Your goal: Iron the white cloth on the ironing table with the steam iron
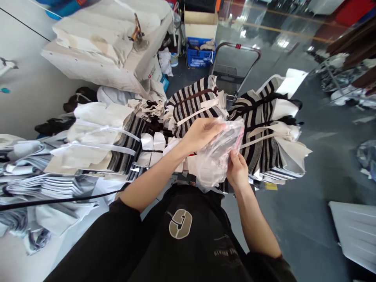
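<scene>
One crinkly see-through plastic bag [212,158] here, up in front of the black shirt [205,239] and over the piles. The left hand [204,133] is pinching its top edge, with some fingertips lost behind the plastic, and the right hand [237,170] has fingers closed on the lower right side. There's a pinkish-red streak along one edge, but glare and wrinkles mean I can't make out what's inside, if anything. Behind it, partly covered by the bag and left arm, is one striped bundle [192,102], black and beige, fuzzy-looking cloth. At least two more striped bundles [263,150] sit to the right; can't tell exactly where they split. Left has one cream-topped stack [95,129] tied with two flat white straps [98,147]. White panel [357,231] at far right is cut off.
</scene>
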The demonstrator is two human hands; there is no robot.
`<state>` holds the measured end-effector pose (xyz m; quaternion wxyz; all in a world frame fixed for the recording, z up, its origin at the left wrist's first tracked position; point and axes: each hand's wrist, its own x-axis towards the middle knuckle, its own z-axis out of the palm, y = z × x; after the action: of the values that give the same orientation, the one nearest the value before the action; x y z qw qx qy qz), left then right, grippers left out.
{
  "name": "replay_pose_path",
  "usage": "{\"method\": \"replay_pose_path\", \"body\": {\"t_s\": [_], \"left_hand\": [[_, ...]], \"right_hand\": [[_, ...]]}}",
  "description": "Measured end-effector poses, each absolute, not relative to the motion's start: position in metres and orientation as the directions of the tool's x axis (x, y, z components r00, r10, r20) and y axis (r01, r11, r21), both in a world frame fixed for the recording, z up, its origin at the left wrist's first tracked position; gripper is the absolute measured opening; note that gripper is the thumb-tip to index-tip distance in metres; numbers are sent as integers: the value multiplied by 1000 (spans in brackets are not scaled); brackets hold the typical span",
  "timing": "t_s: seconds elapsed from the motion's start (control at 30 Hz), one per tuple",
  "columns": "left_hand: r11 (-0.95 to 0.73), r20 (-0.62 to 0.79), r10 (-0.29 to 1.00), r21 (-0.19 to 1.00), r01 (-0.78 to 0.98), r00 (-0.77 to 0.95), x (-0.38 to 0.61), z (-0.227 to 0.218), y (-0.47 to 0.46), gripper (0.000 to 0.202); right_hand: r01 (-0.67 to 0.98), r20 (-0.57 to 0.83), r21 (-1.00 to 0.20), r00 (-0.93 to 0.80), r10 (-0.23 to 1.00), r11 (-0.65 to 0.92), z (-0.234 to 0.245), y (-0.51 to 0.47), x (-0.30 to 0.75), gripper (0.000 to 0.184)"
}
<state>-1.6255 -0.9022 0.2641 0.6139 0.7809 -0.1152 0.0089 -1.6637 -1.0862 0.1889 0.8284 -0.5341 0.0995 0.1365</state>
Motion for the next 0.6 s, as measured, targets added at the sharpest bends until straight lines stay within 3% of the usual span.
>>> {"method": "replay_pose_path", "body": {"t_s": [0.17, 0.33, 0.43, 0.5, 0.6], "left_hand": [[-512, 159, -275, 810, -285, 948, -1608, 287, -918, 42], [-500, 129, -388, 803, -325, 913, -1607, 294, -909, 35], [-430, 96, -348, 868, -250, 933, -1601, 290, -899, 18], [-382, 153, -263, 890, -248, 953, -1594, 284, -895, 10], [-353, 242, -178, 889, -292, 954, -1585, 275, -892, 24]], "right_hand": [[-334, -345, -781, 935, 82, 528, 174, -1056, -1654, 42], [-341, -337, -749, 934, 116, 569, 163, -1047, -1654, 36], [-352, -347, -746, 930, 122, 565, 164, -1046, -1652, 37], [-359, -345, -750, 929, 133, 556, 167, -1046, -1650, 36], [-313, -295, -758, 947, 126, 573, 173, -1045, -1646, 34]]}}
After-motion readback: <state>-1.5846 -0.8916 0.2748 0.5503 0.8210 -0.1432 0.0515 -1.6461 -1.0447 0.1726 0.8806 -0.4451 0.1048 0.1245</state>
